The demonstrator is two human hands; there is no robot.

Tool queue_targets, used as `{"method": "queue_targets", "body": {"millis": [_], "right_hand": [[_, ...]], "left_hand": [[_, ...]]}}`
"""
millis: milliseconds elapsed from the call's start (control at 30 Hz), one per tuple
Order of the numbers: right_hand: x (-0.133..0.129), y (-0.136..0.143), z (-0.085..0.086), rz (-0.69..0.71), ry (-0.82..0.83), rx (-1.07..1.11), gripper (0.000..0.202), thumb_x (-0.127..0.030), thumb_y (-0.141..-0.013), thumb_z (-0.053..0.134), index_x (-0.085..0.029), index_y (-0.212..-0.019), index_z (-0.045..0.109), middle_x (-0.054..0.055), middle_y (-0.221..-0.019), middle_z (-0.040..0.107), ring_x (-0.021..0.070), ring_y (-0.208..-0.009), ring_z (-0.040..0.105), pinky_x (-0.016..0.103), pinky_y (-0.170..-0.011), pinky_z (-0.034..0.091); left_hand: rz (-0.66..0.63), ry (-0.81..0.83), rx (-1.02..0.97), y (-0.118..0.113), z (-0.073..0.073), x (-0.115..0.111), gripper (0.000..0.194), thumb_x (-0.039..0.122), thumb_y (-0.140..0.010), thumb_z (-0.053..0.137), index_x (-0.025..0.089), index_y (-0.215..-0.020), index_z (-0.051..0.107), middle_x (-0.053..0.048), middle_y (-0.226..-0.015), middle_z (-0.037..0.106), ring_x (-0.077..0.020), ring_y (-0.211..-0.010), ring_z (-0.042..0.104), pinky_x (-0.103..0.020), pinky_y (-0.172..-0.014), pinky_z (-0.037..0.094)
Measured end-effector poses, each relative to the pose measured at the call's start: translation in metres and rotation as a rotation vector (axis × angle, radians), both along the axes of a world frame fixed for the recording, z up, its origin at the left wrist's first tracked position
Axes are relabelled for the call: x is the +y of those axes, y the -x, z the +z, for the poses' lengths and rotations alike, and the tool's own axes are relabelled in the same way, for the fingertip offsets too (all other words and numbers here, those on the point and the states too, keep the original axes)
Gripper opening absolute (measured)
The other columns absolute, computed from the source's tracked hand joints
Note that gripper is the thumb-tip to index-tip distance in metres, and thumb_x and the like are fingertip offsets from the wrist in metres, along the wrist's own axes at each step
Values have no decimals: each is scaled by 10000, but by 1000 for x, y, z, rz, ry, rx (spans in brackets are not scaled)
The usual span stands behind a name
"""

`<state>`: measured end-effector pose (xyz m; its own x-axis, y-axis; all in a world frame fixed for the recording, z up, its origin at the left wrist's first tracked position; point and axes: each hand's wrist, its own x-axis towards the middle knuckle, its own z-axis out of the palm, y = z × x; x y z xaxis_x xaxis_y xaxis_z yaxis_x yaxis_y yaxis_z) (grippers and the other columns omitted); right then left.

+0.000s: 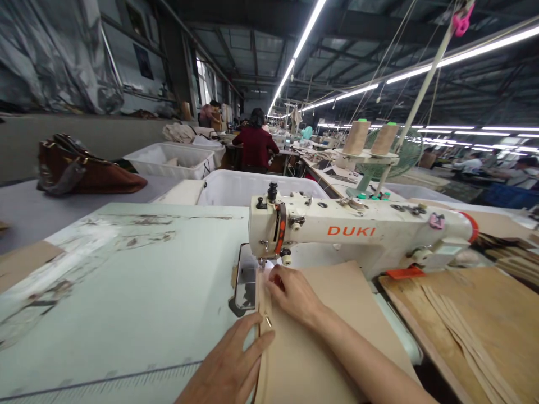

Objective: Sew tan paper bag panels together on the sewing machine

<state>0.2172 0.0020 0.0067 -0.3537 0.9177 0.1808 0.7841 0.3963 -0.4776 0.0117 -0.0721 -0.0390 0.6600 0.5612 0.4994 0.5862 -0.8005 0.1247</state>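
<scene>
A tan panel [332,286], leather-like, lies on the sewing machine bed with a zipper [263,300] along its left edge. The zipper's small metal pull [268,320] points toward me. My left hand [236,359] holds the zipper edge near the pull, its index finger and thumb laid over it. Closer to the needle, my right hand [295,292] has curled fingers pinching at the zipper; the fingertips are partly hidden. The zipper's far end runs under the presser foot [261,262] of the white sewing machine [311,227], where a small light glows.
A printed ruler [113,379] crosses the pale green tabletop [177,292]. Tan strips [463,331] lie on a wooden board at right. Beyond are white bins [223,188], thread cones [357,137], a fan [406,151], a brown bag [96,171] and a seated person [256,143].
</scene>
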Motion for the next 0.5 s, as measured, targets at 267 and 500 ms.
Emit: {"method": "queue_targets", "body": {"millis": [267,500], "right_hand": [[-18,-18,-22,275,-185,86,178,-161,-982,552,-179,-1132,645,53,-1050,632,204,-1025,519,333,-947,429],[-18,-18,-29,265,-217,150,235,-120,-983,508,-181,-1161,648,71,-1069,620,221,-1040,516,352,-931,483]], "left_hand": [[-87,-295,-67,-10,-24,7,446,29,-858,380,189,-1209,603,-73,-1183,635,-173,-1134,591,-234,-1007,481],[-21,-279,70,-4,-26,4,477,-3,-894,356,154,-1296,560,-55,-1310,592,-153,-1226,539,-224,-1087,383]]}}
